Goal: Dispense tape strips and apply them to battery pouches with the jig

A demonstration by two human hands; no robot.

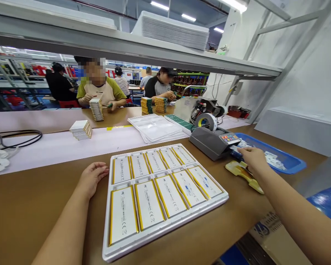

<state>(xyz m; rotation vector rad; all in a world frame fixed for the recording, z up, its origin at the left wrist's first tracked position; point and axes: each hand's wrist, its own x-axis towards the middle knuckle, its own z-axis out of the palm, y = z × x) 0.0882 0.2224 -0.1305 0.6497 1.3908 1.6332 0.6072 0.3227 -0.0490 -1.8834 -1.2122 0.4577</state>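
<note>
Nearest to me lay a white foam tray (165,235) on the brown workbench (30,206), holding ten flat battery cells (149,204) in two rows of five, each silver with yellow edges and seated in its own pocket. At the tray's upper left corner, my left hand (92,178) rested palm down on the bench, fingers loosely together and touching the tray's rim, gripping nothing.

Out to the right, my right hand (254,158) reached past a yellow tool (244,175) lying on the bench, toward the front of a grey tape dispenser (213,141). Seen from the back, its fingers were curled downward at the dispenser's mouth; whether they pinched a strip of tape I could not tell. A blue tray (289,165) of small white pieces sat just beyond.

As I judged it, doing this well meant keeping the left hand steadying the tray while the right took a strip cleanly, without creasing it or letting it stick to itself.

Farther off were clear plastic lids (154,127), stacks of cells (82,129), and co-workers seated across the line.
</note>
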